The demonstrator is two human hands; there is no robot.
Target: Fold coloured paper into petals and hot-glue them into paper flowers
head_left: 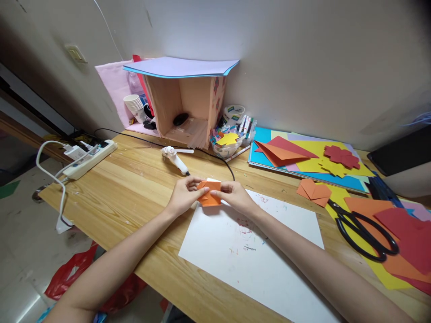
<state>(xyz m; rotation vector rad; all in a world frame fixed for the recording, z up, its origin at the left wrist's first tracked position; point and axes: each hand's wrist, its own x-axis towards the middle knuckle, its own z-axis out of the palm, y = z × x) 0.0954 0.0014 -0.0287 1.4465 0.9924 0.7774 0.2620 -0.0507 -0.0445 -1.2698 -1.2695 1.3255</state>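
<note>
A small folded piece of orange paper (211,197) is held up between both hands, above the far left corner of a white sheet (215,244). My left hand (186,195) pinches its left side, thumb on the near face and fingers behind. At the right side, my right hand (237,197) grips it the same way, thumb pressed on the front. Creases show on the paper's left part. Coloured marks are scattered over the white sheet. A white glue gun (174,160) lies just beyond my left hand.
Black-handled scissors (365,231) rest on coloured paper at the right, near a folded orange heart-like piece (314,193). A paper stack (303,172) lies behind. A cardboard box (188,98) stands against the wall, beside a bowl of scraps (227,146). A power strip (90,160) sits at left.
</note>
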